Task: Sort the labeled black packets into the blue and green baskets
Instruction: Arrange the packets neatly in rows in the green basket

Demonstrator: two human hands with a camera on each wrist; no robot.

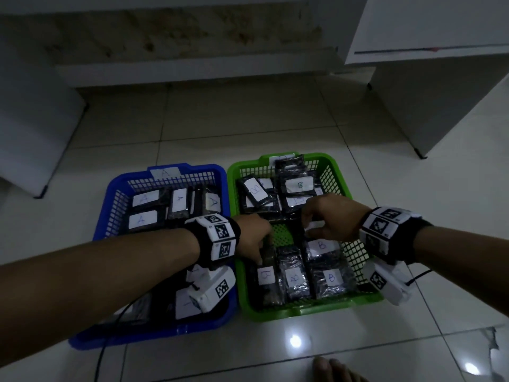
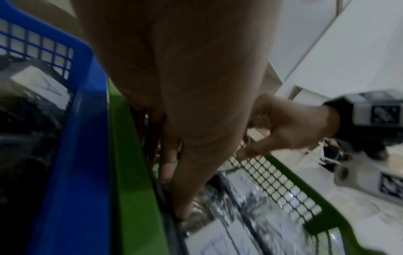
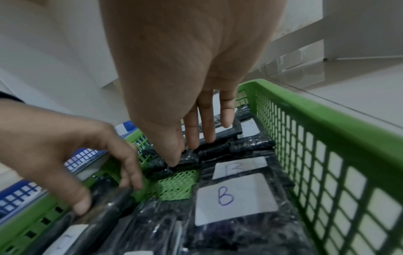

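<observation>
The green basket (image 1: 303,312) holds several black packets labeled B. To its left, the blue basket (image 1: 154,332) holds packets labeled A. Both hands are inside the green basket. My left hand (image 1: 263,250) grips the far end of the leftmost B packet (image 1: 265,275) beside the basket's left wall, thumb on top and fingers curled over its edge. In the right wrist view, my right hand (image 3: 182,155) pinches the end of a black packet (image 3: 189,159) between thumb and forefinger at the basket's middle, its other fingers straight. That packet's label is hidden.
A patch of bare green mesh floor (image 1: 283,235) shows between the hands. White cabinets (image 1: 440,92) stand on the tiled floor behind and to the right; another white panel (image 1: 33,133) stands at left. A bare foot (image 1: 333,370) is at the bottom edge.
</observation>
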